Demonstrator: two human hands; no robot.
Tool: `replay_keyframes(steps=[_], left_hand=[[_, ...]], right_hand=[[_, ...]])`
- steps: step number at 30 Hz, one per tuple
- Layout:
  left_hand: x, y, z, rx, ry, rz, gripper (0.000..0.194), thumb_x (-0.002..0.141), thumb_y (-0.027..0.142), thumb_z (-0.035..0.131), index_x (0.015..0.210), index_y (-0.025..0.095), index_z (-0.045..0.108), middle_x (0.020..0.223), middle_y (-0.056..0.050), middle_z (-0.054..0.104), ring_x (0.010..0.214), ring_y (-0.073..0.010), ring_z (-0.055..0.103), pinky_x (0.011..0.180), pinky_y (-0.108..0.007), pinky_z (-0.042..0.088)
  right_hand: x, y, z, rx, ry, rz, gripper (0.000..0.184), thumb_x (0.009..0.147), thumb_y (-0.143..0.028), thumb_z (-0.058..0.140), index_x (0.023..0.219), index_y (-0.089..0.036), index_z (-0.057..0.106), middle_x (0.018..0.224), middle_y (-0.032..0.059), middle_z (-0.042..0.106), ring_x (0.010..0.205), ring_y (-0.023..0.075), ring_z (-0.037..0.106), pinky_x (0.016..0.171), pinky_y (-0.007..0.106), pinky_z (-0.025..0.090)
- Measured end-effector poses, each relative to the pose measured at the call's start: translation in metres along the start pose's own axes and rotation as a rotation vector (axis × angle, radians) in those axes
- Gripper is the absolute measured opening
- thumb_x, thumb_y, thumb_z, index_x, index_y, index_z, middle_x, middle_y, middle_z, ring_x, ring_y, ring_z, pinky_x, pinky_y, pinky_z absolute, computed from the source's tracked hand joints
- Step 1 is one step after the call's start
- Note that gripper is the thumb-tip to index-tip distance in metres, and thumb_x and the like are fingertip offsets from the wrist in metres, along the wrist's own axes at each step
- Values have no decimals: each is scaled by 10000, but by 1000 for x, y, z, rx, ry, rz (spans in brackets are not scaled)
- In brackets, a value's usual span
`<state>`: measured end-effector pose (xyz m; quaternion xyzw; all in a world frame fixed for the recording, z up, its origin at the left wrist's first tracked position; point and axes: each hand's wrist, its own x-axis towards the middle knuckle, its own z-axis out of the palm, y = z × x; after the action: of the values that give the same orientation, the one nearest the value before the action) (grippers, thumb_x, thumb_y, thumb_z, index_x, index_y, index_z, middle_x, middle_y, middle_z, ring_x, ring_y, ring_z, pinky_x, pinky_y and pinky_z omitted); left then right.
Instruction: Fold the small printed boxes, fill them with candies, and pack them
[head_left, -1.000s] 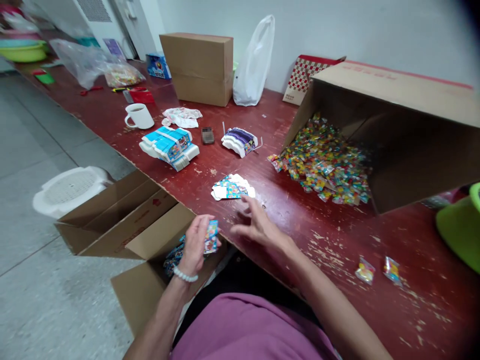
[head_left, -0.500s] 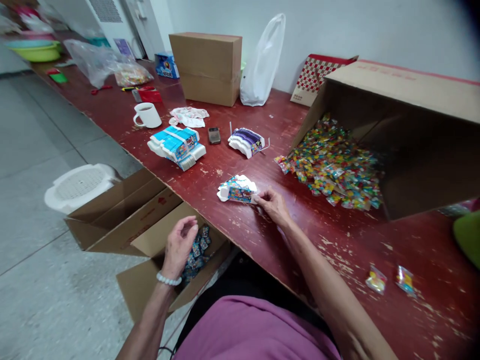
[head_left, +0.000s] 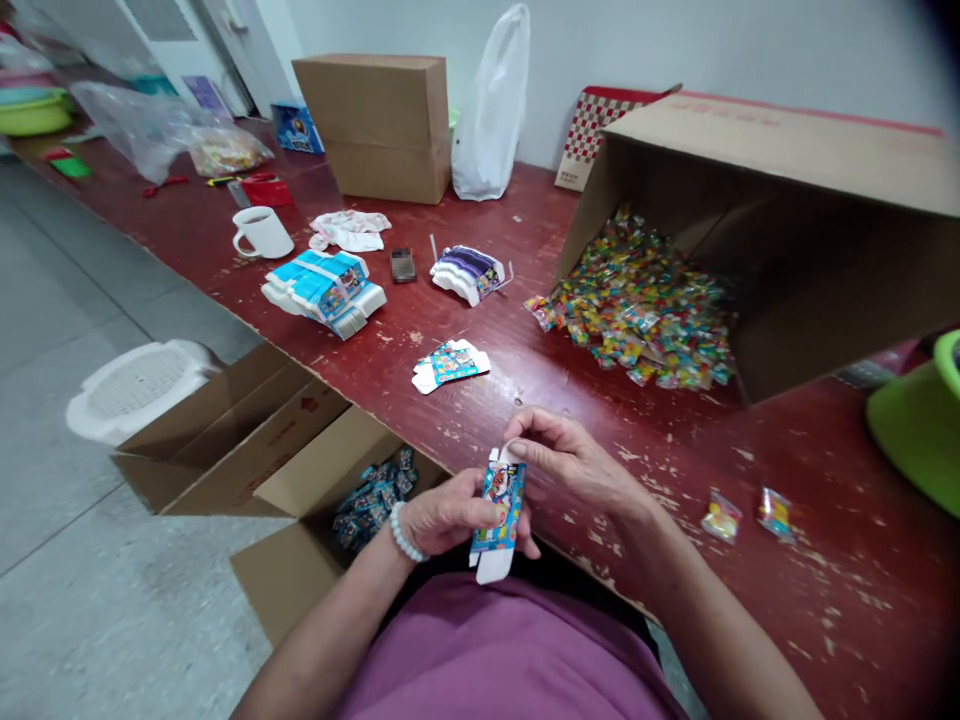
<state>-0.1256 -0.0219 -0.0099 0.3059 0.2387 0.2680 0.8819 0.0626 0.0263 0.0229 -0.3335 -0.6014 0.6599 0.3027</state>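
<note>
A small blue printed candy box (head_left: 501,505) with white end flaps is upright between my hands, near the table's front edge. My left hand (head_left: 457,512) grips its middle, thumb across the front. At its top flap, my right hand (head_left: 562,455) pinches the white card between thumb and finger. Another flat printed carton (head_left: 451,366) lies on the table just beyond. Farther left sits a banded stack of blue cartons (head_left: 326,285), and a bundle of purple cartons (head_left: 466,273) lies right of it. Wrapped candies (head_left: 652,310) spill from a big cardboard box on its side.
An open cardboard carton (head_left: 307,545) below the table edge holds several small blue boxes (head_left: 375,500). Two wrapped candies (head_left: 722,517) lie at right, near a green basin (head_left: 919,430). A white mug (head_left: 264,233) and a white stool (head_left: 139,385) are at left.
My right hand has brought a carton from the table toward me. My left hand has moved right and taken hold of it. One flat carton stays on the table. The view has shifted slightly.
</note>
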Motion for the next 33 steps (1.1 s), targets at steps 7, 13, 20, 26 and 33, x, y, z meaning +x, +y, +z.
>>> replay_keyframes(steps=[7, 13, 20, 26, 33], left_hand=[[6, -10, 14, 20, 123, 78, 433, 682, 482, 785, 889, 113, 694, 831, -110, 685, 643, -194, 680, 578, -275, 535], [7, -4, 16, 120, 243, 177, 414, 698, 462, 794, 917, 124, 697, 777, -78, 677, 597, -163, 642, 578, -271, 519], [12, 3, 19, 213, 132, -2, 487, 711, 531, 771, 935, 101, 721, 763, -103, 681, 633, -147, 620, 598, -229, 487], [13, -1, 25, 170, 210, 1, 449, 777, 574, 692, 908, 146, 652, 769, -68, 636, 641, -155, 600, 634, -278, 499], [6, 17, 19, 616, 131, 24, 340, 875, 509, 607, 913, 176, 661, 708, 20, 507, 630, -95, 431, 580, -198, 349]], right_hand=[[-9, 11, 1, 47, 193, -49, 295, 900, -411, 634, 1129, -231, 585, 896, 10, 605, 758, 137, 585, 674, 262, 505], [-32, 22, 16, 278, 108, 51, 428, 858, -439, 696, 1213, -226, 583, 998, 53, 653, 707, 143, 619, 616, 271, 537], [-38, 35, 16, 35, 431, -2, 363, 889, -419, 639, 1186, -221, 578, 747, -1, 578, 571, 144, 547, 524, 290, 498], [-41, 17, 9, -709, 512, -381, 203, 859, -209, 636, 1055, -248, 604, 1004, 76, 611, 923, 243, 580, 807, 398, 496], [-46, 9, 6, -686, 319, -401, 202, 871, -149, 593, 1047, -243, 566, 1017, 67, 622, 878, 207, 606, 752, 327, 513]])
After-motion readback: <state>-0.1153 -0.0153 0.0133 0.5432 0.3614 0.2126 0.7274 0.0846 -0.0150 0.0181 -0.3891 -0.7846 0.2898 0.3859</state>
